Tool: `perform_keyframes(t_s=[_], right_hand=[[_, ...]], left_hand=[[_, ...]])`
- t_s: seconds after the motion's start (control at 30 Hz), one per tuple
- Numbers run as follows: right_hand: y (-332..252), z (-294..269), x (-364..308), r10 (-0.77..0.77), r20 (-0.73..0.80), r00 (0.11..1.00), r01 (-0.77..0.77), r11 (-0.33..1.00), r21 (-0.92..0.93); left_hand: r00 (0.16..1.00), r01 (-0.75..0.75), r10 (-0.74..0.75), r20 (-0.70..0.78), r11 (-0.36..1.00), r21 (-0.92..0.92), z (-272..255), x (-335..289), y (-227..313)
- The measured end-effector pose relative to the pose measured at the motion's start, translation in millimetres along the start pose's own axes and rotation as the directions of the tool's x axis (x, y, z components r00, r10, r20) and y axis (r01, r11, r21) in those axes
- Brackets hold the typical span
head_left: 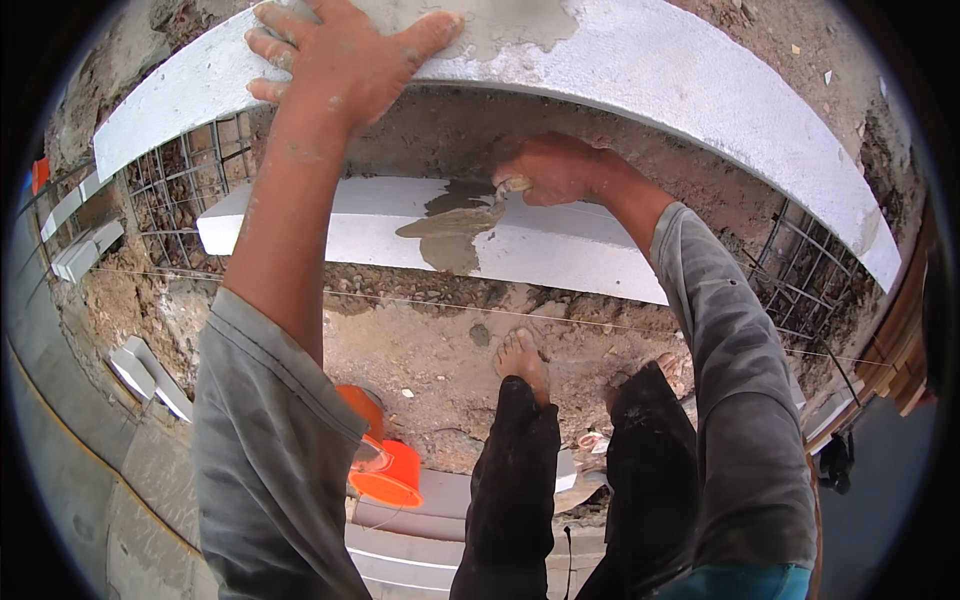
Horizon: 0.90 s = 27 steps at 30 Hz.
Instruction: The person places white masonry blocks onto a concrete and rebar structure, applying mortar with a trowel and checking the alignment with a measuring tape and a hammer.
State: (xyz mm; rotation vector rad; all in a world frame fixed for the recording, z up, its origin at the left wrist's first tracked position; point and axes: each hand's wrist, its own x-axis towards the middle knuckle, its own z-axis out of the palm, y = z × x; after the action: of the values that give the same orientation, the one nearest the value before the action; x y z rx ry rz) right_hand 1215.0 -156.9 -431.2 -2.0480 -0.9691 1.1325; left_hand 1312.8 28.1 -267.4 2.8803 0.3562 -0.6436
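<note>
My left hand (345, 65) lies with fingers spread on the upper face of a long white block (700, 75) at the far side. Wet grey mortar (510, 25) coats part of that block near my thumb. My right hand (555, 170) is closed round the handle of a trowel (513, 184), above a nearer white block (570, 240). The trowel's blade is smeared with mortar and hard to tell from the grey patch (450, 240) under it, which spreads over the near block's top and front face.
Steel rebar mesh (180, 185) shows at the left, with more mesh (805, 265) at the right. A taut string (430, 298) crosses in front of the near block. An orange bucket (388, 478) stands by my feet on the dirt. White offcuts (150, 375) lie at the left.
</note>
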Motion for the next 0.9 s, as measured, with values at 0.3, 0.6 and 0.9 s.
perform_keyframes(t_s=[0.3, 0.6, 0.9], right_hand=[[48, 46, -16, 0.206, -0.050, 0.977, -0.211, 0.969, -0.130], [-61, 16, -87, -0.036, -0.156, 0.987, 0.059, 0.987, 0.150], [-151, 93, -295, 0.203, -0.662, 0.721, -0.106, 0.977, 0.185]], left_hand=[[1.000, 0.001, -0.001, 0.001, 1.000, 0.013, 5, 0, 3], [0.956, -0.229, 0.248, -0.155, 0.965, 0.130, 35, 39, -43], [0.960, -0.220, 0.231, -0.157, 0.972, 0.089, 31, 52, -60]])
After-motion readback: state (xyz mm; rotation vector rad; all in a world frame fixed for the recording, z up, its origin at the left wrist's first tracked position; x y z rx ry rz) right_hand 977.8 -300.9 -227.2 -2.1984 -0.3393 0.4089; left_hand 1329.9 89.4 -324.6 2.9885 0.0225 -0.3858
